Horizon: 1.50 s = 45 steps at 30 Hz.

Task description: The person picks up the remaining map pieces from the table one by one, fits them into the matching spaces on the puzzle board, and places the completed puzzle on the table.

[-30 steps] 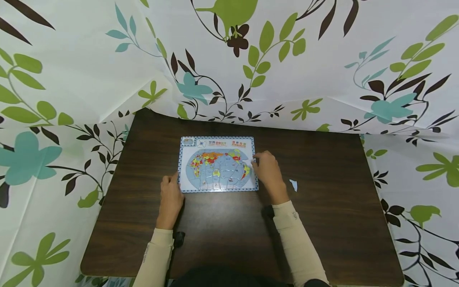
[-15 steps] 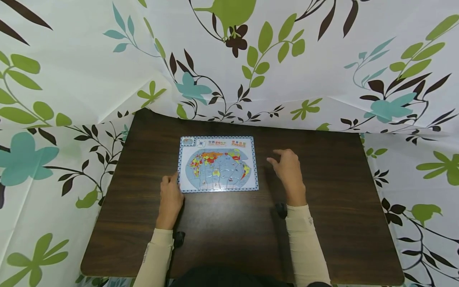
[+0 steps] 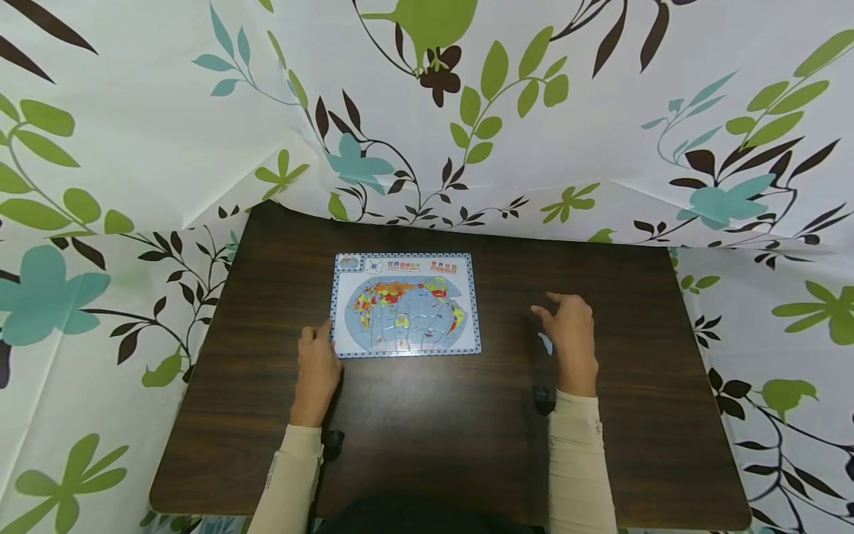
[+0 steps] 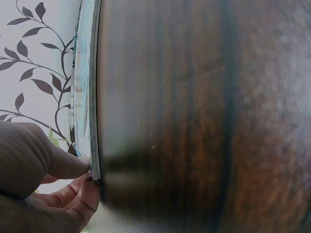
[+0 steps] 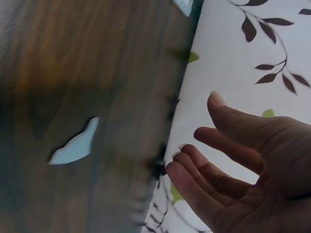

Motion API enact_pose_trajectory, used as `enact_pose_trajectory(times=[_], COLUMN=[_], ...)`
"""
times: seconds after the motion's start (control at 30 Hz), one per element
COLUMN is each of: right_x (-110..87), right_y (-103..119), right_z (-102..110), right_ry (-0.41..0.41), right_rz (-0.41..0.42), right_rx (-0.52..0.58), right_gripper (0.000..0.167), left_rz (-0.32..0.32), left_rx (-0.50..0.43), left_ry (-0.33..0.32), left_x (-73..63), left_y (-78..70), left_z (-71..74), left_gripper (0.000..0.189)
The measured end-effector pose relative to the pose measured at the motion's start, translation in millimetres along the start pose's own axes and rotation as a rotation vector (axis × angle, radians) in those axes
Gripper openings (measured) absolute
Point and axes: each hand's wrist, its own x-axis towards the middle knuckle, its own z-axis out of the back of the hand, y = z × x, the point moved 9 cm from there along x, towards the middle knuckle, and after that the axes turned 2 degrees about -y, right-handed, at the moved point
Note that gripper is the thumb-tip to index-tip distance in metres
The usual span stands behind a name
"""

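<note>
A world map jigsaw puzzle [image 3: 407, 305] with a blue dotted border lies flat on the table, with a notch at the right of its map. My left hand [image 3: 316, 373] is at its lower left corner. In the left wrist view, the thumb and fingers of that hand [image 4: 53, 179] pinch the corner of the puzzle board [image 4: 92, 97]. Over to the right, my right hand [image 3: 572, 337] hovers with fingers apart and nothing held. Just left of it lies a loose light-blue puzzle piece [image 3: 545, 343], partly hidden; the right wrist view shows this piece [image 5: 77, 148] whole.
The dark wooden table [image 3: 427, 437] extends around the puzzle. Behind it and at both sides hangs a white cloth [image 3: 520, 170] with leaf and flower prints, meeting the table's back edge.
My right hand has left the puzzle's right edge and moved right, to beside the loose piece. The left hand and the puzzle have stayed in place.
</note>
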Motion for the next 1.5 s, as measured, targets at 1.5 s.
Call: enact_pose_trajectory(times=[1.5], right_x=[-20.0], right_y=[-71], right_z=[-33], right_ry=[-0.106], right_rz=[-0.034], right_rx=[-0.060], right_gripper=[0.027], left_rz=[0.005], left_rx=[-0.001], left_ry=[-0.003], left_x=[0.0], left_y=[0.8], left_z=[-0.8], left_gripper=[0.044])
